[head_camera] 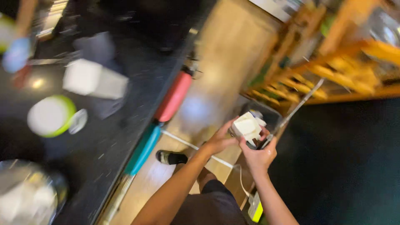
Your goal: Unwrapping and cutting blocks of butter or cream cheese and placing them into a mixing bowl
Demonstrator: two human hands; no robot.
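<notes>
I hold a crumpled wad of white paper [246, 127] in front of me with both hands. My left hand [221, 139] curls around its near-left side, fingers closed against it, and my right hand [258, 154] cups it from below and from the right, thumb up against the paper. Both grips are closed on the wad; how tightly, the blur keeps me from telling.

Directly beyond the wad, just past my fingers, sits a dark bin [266, 114] on the floor, its open top partly hidden by the paper. The wad hangs over or just short of its near rim; I cannot tell which. By my judgement the step in hand is carrying the wad to that bin, and the next move calls for getting it squarely over the opening and loosening both hands together so no piece slips outside.

A thin metal rod [300, 104] slants up and away from the right side of the wad toward a wooden rack [333, 71]. Below the wad, a white cable [200, 150] crosses the wooden floor [225, 54] and runs down to a white and yellow-green power strip [255, 208] near my right forearm. My foot in a dark slipper [171, 157] stands to the left of the wad.

Further left of the wad, a dark counter [137, 83] has a red cylinder [174, 96] and a teal handle [143, 149] along its edge. On the counter stand a white box [93, 79] and a white lid with a green rim [51, 116].
</notes>
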